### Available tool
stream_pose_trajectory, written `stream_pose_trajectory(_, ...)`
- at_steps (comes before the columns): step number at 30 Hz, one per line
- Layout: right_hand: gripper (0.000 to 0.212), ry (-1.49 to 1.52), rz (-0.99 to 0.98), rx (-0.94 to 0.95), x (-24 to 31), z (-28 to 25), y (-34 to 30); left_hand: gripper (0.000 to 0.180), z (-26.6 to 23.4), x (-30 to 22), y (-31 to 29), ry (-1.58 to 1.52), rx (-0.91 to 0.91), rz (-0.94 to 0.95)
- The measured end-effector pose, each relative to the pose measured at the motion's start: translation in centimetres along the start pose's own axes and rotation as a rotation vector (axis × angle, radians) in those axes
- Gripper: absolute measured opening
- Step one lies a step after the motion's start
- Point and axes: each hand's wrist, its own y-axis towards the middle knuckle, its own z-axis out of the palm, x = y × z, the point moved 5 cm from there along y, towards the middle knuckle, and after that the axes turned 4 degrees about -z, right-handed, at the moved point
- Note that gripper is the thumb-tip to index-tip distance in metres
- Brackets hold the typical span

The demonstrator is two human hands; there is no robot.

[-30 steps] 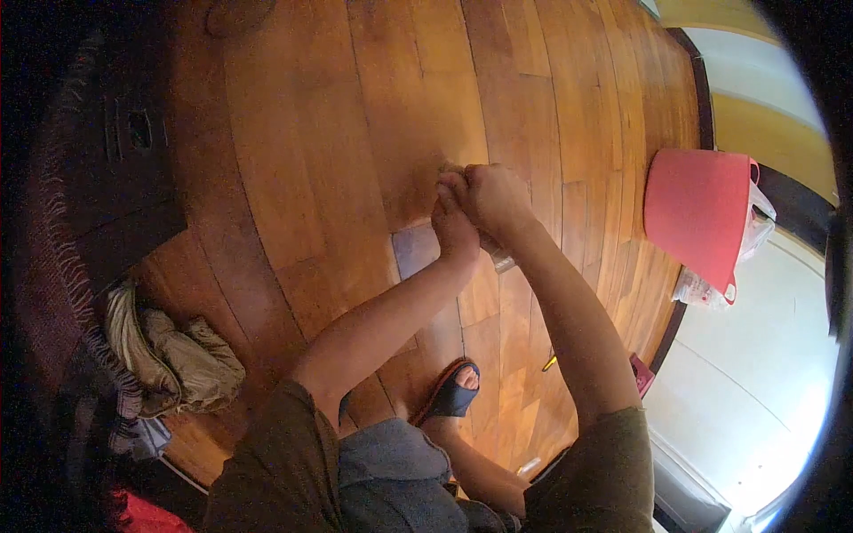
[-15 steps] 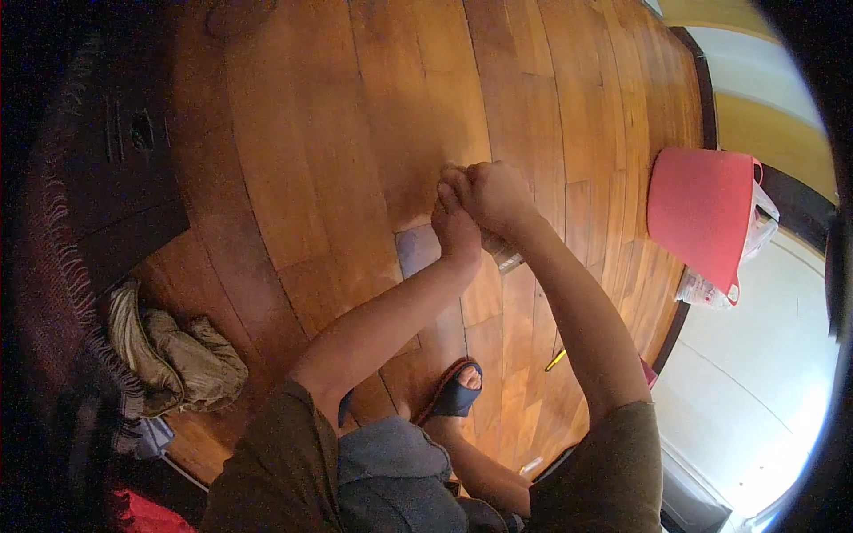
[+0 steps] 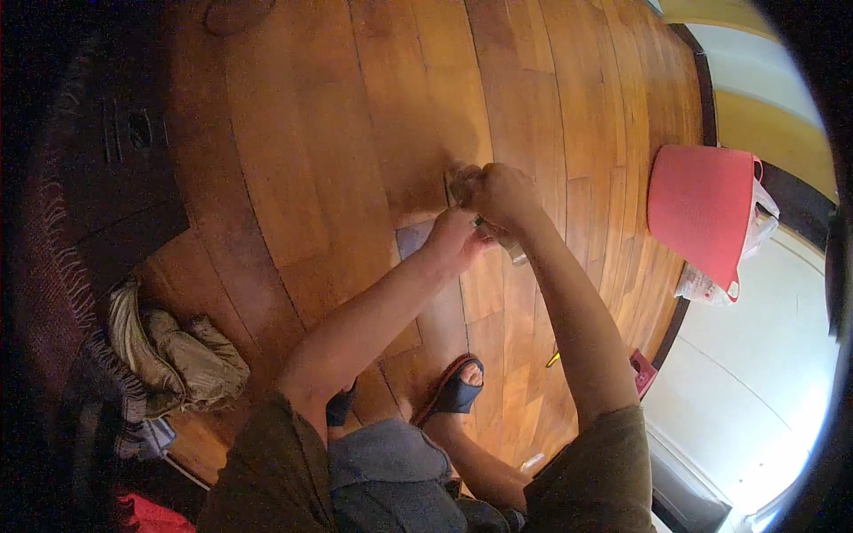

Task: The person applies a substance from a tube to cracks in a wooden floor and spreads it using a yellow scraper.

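R hand (image 3: 508, 200) curled round a pale-ended item (image 3: 519, 257) above the wood floor (image 3: 311, 169), L hand (image 3: 459, 235) just beside (grip hidden, can't tell), so best hold R steady w/ L bracing.

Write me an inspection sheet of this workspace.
Surface: wooden floor, planked.
Job's things: one object, mostly hidden by the hands; kind unclear.
Clutter: crumpled brown cloth at left; yellow item on the floor, right of the sandals.
Grippers: bare hands, close together at the object; right hand curled, left hand nearer the body; grips partly hidden.
Cables: dark loop at upper left; cannot tell if cable.
Surroundings: pink tub and white panel at right.
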Motion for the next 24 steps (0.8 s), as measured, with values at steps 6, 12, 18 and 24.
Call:
stream_pose_trajectory(6,0.034,0.15,0.168,-0.222,-1.5,1.9,0.5,0.021,-0.7,0.2,1.0,0.047,0.129,-0.006)
stream_pose_trajectory(12,0.033,0.23,0.101,-0.168,-3.1,3.5,-0.1,0.019,0.3,0.9,-1.0,-0.09,-0.167,-0.004)
stream_pose_trajectory(18,0.033,0.145,-0.001,-0.156,0.0,0.4,0.0,0.02,-1.6,0.4,0.9,-0.024,-0.008,0.071)
stream_pose_trajectory(24,0.031,0.086,-0.02,-0.18,-0.8,0.4,0.8,0.021,-1.5,0.1,1.7,-0.034,-0.002,0.149)
